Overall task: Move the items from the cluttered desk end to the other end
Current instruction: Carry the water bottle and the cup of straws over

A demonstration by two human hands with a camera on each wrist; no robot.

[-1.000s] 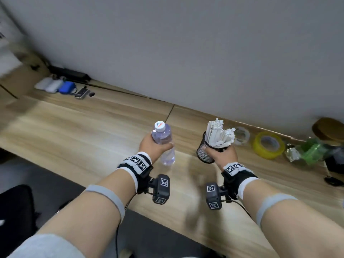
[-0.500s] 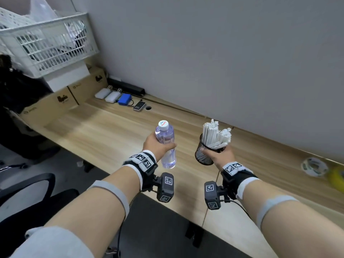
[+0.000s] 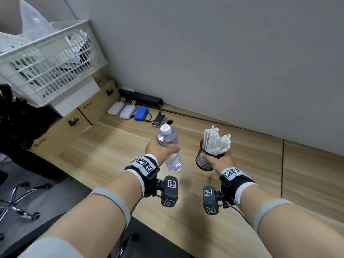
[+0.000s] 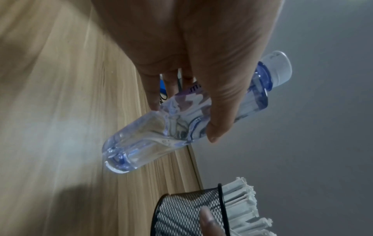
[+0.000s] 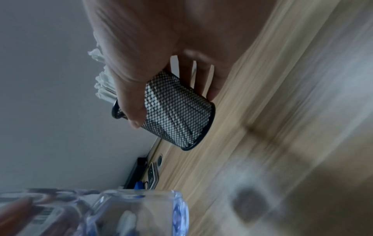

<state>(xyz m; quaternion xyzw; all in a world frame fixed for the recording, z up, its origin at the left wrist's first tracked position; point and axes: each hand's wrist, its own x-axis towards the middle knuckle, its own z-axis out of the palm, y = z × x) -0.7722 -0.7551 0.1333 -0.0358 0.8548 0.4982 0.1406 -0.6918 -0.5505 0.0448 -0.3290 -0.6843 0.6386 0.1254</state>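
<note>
My left hand grips a clear water bottle with a white cap, held upright above the wooden desk. The left wrist view shows the thumb and fingers wrapped round the bottle. My right hand holds a black mesh cup full of white paper-wrapped sticks, also off the desk. In the right wrist view the fingers curl round the mesh cup, and the bottle shows at the bottom edge. The two items are side by side, a short gap apart.
At the desk's far left by the wall lie two white power banks, a blue box, a small black device and a black power strip. Cardboard boxes and a white basket stand left. A chair base is below.
Both hands have carried the bottle and the mesh cup leftward along the desk. The tape rolls and clutter at the right end have gone out of view; the boxes and basket have come closer.
</note>
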